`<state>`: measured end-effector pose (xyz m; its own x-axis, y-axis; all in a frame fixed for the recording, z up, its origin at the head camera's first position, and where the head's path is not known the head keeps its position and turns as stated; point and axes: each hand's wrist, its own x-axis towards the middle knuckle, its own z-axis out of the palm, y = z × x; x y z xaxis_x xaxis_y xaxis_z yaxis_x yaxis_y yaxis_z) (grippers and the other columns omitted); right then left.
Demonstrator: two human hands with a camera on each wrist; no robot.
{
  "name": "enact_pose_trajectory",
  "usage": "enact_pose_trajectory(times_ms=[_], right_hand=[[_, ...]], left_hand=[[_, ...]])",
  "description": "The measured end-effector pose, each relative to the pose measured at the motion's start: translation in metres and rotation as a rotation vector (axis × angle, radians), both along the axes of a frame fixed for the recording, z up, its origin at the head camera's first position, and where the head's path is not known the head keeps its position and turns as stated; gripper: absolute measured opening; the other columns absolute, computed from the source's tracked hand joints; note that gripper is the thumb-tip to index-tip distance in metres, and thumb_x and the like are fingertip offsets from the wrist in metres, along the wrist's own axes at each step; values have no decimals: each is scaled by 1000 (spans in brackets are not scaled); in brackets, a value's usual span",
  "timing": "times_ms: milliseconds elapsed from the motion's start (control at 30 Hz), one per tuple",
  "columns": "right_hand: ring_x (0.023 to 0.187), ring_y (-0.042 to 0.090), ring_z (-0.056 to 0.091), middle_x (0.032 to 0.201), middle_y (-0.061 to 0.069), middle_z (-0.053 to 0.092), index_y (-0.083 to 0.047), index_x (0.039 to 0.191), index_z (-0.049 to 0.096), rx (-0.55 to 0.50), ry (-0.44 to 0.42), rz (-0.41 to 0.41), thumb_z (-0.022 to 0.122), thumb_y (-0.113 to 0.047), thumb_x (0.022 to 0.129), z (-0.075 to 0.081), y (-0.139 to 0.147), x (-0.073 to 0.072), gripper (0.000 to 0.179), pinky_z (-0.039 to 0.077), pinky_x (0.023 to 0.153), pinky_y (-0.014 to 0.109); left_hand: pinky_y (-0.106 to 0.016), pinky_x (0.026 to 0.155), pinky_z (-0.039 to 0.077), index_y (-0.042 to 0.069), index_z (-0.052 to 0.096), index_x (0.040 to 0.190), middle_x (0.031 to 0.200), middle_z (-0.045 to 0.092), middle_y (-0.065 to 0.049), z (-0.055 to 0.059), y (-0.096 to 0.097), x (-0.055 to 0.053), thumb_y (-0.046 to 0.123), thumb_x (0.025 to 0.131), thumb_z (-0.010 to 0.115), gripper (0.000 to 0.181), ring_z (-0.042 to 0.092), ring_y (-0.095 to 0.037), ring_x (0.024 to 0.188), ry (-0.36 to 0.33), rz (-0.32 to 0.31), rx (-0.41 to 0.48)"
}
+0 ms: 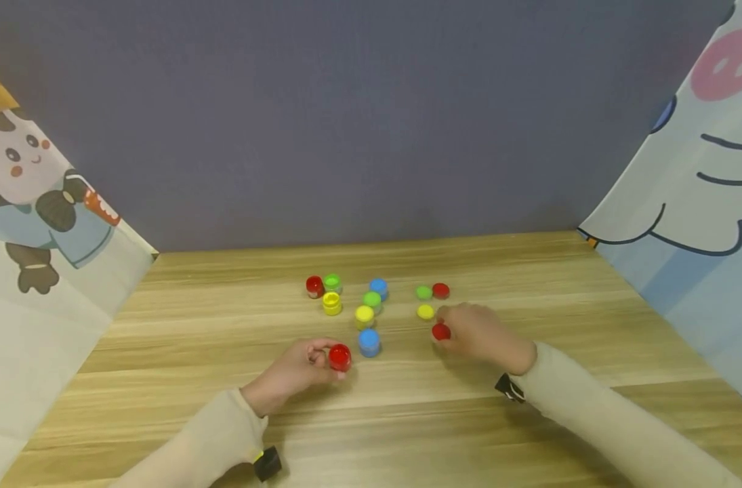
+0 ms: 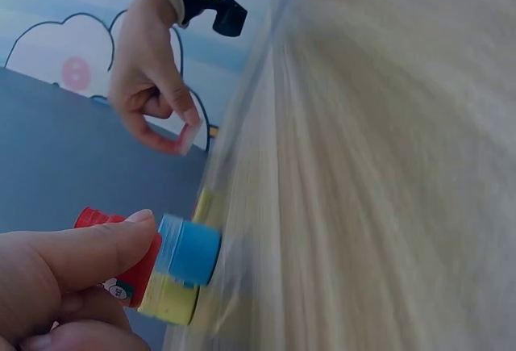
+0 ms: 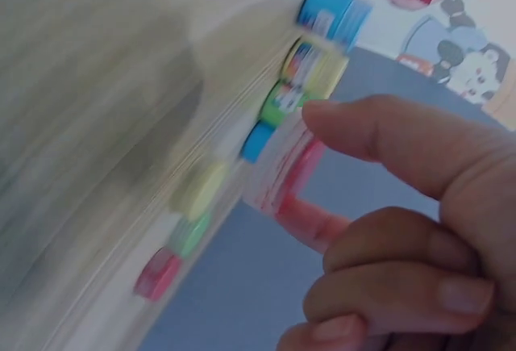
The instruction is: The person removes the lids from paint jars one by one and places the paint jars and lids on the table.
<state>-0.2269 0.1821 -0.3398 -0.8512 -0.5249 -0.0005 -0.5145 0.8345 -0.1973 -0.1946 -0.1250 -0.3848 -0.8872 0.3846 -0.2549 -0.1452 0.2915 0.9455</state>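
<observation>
My left hand grips a small red jar between thumb and fingers, its open mouth facing up in the head view. In the left wrist view that red jar overlaps a blue jar. Over on the right, my right hand pinches a red lid by its edge. The right wrist view has the lid between thumb and forefinger, with the other fingers curled. Nearest to the left hand's jar stands a blue lidded jar. A yellow lid lies just beyond the right fingertips.
Behind the blue jar are a yellow jar, a green jar and another blue jar. Farther left, red, green and yellow jars sit lidless. Green and red lids lie at right.
</observation>
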Motion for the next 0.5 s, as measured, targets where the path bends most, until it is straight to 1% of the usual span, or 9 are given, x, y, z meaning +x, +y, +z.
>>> enact_pose_trajectory(times_ms=[67,200,367,500], right_hand=[[53,11,41,60,-4,45,-4,86,62,-4,1,-19,73,-22,80,-1,3,-5,22,35,47,25],[53,12,42,60,-2,46,-3,84,61,-9,-23,-66,72,-21,79,-3,9,-15,21,34,47,25],[53,13,41,59,-2,45,-6,74,57,-15,-31,-81,73,-18,78,-6,15,-25,20,33,47,25],[54,14,41,59,-2,44,-8,70,54,-18,-12,-94,72,-17,78,-10,17,-33,21,33,48,25]], left_hand=[[-20,52,34,2,56,125,63,45,2,1,-3,-1,7,74,76,54,37,-11,57,1,14,-14],[-19,53,36,1,55,126,64,47,2,0,-10,-4,7,75,75,56,39,-10,58,21,14,-25],[-18,53,34,-2,51,128,61,45,4,-1,-16,-10,5,78,72,55,37,-8,55,31,0,9],[-18,54,36,-3,50,129,62,45,3,1,-19,-14,3,78,71,56,37,-8,56,28,21,28]])
